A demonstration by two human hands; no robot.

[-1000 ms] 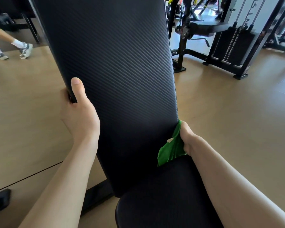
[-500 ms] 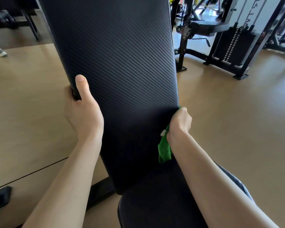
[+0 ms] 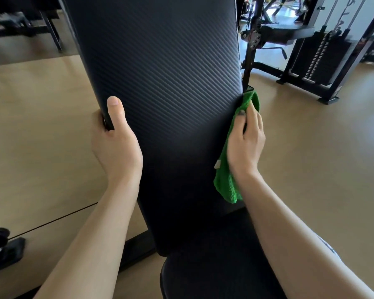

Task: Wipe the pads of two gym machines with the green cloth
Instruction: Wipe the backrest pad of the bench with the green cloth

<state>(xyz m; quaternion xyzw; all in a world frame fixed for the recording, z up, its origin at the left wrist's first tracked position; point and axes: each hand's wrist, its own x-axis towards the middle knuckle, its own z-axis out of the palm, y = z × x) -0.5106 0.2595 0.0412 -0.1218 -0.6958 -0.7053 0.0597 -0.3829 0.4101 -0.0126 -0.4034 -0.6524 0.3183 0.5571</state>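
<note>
While the left hand (image 3: 115, 145) grips the back pad (image 3: 160, 83) at its 9 o'clock edge, thumb on the front face, the right hand (image 3: 245, 143) presses the green cloth (image 3: 226, 182) flat against the pad's 3 o'clock edge. Cloth hangs below the palm, above the seat pad (image 3: 203, 266).

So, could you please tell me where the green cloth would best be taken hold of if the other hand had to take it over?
Judging by its pose, take the green cloth by its loose lower end, from below. That end hangs clear under the right hand, which presses the rest to the backrest pad edge.
</note>
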